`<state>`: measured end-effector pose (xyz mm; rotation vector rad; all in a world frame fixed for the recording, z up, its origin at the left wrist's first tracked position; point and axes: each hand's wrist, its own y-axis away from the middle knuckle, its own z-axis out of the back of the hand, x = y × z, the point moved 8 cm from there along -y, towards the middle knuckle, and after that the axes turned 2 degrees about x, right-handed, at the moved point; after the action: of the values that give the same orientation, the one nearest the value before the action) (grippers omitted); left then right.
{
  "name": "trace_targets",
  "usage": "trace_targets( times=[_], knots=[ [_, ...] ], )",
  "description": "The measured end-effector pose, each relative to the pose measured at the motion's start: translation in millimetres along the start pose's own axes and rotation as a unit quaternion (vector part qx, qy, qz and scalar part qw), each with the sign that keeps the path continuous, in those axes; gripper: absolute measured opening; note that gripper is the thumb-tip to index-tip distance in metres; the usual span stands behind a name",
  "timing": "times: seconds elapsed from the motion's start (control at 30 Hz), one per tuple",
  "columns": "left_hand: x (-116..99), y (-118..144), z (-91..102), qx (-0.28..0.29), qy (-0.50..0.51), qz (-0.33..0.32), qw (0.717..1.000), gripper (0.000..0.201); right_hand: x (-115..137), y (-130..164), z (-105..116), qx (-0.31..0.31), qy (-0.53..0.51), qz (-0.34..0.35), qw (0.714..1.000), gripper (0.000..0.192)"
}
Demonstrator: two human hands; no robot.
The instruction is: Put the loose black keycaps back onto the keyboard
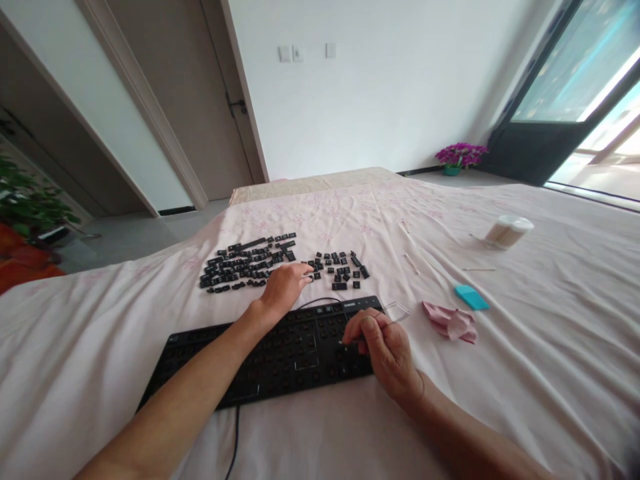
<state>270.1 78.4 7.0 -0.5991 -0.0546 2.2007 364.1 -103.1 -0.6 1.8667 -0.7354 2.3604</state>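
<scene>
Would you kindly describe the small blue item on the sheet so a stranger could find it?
Start at the black keyboard on the pale pink sheet. Right of it lies a crumpled pink cloth. Just beyond that is the blue block, flat, turquoise, the only blue thing there.

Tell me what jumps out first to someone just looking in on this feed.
The black keyboard stripped of its caps lies on the pale sheet, with the loose keycaps spread in rows beyond it. The left hand reaches into those caps while the right hand rests on the keyboard's right end, pinching a thin tool. To the right lie a pink cloth and a teal block.
</scene>
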Motion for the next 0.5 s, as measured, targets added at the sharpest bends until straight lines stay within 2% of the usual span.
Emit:
trace_targets(
  times=[0.1,0.2,0.27,0.4,0.5],
  knots=[
    [-13,25,9.1,-0.007,0.094,-0.03,0.995,0.016,3,3,-7,0.044,-0.009,-0.007,0.999,0.046],
    [-26,55,10.5,0.027,0.166,-0.047,0.985,0.013,2,7,-15,0.089,-0.001,-0.023,0.996,0.048],
    [-34,72,7.7,0.055,0.197,-0.046,0.978,0.012,1,9,-15,0.092,0.015,-0.031,0.995,0.049],
    [-48,95,-2.5,0.107,0.222,-0.049,0.968,0.014,2,11,-12,0.1,0.017,-0.017,0.995,0.049],
    [-62,103,-8.6,0.13,0.207,-0.081,0.966,0.015,4,12,-13,0.129,0.015,-0.003,0.992,0.049]
  ],
)
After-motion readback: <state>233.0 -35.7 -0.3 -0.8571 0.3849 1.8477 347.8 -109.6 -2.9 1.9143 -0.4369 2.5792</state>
